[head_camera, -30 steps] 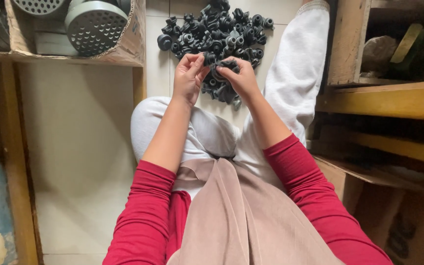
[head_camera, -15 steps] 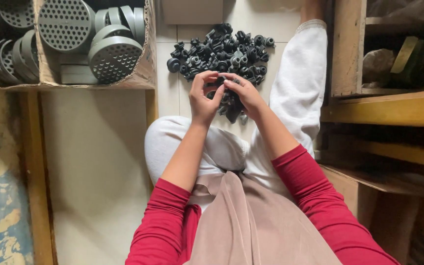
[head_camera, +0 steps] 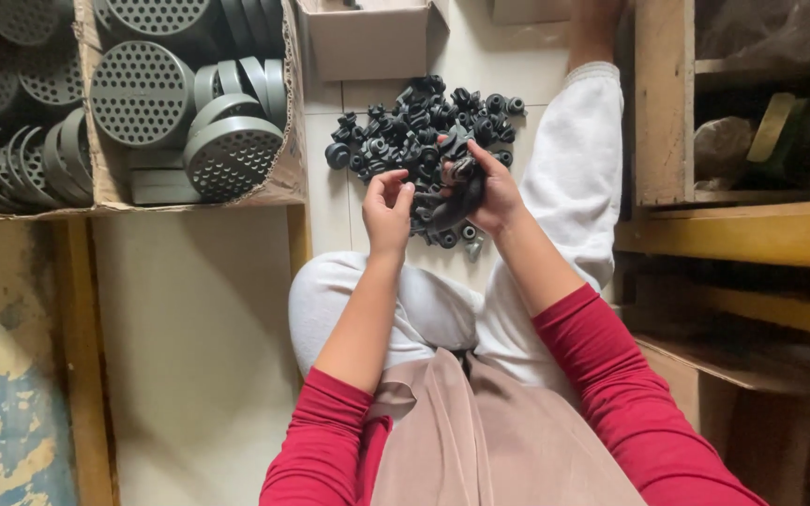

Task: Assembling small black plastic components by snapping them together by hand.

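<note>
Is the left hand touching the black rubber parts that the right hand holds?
Apart. The head view shows pale floor between the left hand and the black rubber parts in the right hand.

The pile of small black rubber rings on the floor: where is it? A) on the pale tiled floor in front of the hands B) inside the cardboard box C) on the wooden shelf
A: the pile of small black rubber rings lies on the pale tiled floor, just beyond the left hand and right hand.

A pile of rubber parts (head_camera: 414,131) lies on the floor at 12 o'clock; a box of perforated discs (head_camera: 180,103) at 10, wooden shelves (head_camera: 742,215) at 3.
</note>
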